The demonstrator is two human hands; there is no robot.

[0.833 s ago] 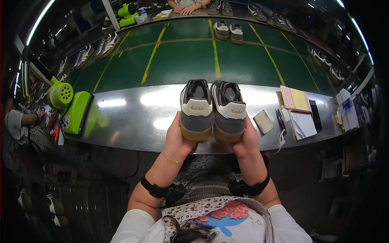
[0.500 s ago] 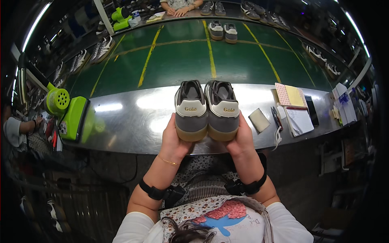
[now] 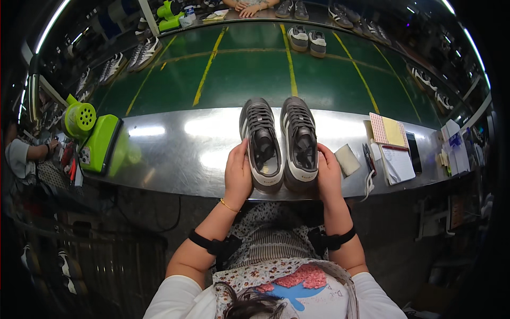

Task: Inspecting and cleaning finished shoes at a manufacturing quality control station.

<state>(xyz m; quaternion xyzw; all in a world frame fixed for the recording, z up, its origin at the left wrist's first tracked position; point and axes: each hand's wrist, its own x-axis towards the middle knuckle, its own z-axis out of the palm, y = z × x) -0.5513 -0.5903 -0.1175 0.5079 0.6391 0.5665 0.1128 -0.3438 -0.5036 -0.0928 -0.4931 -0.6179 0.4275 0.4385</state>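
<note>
A pair of dark grey sneakers with white side stripes is upright before me at the near edge of the metal table, toes pointing away. My left hand [image 3: 238, 173] grips the outer side of the left sneaker [image 3: 262, 127] near its heel. Against the outer side of the right sneaker [image 3: 299, 125], my right hand [image 3: 329, 173] holds on the same way. The laced tops and open collars face up, with white heel tabs nearest me. A narrow gap parts the two toes. Most of my fingertips are hidden, and I cannot tell if the soles touch the metal.
Beyond the metal table [image 3: 170, 159] runs a green belt [image 3: 244, 74] with yellow lines, carrying another sneaker pair [image 3: 307, 41]. A bright green machine [image 3: 101, 143] stands left. At right are a beige block [image 3: 347, 160], scissors [image 3: 368, 158], a notebook [image 3: 398, 164] and a phone [image 3: 414, 151]. A co-worker's hands [image 3: 248, 9] rest opposite.
The sneakers have tipped from showing their heels to showing their laces and openings. My hands have shifted from beneath the heels to the outer sides. The whole view has moved slightly.
</note>
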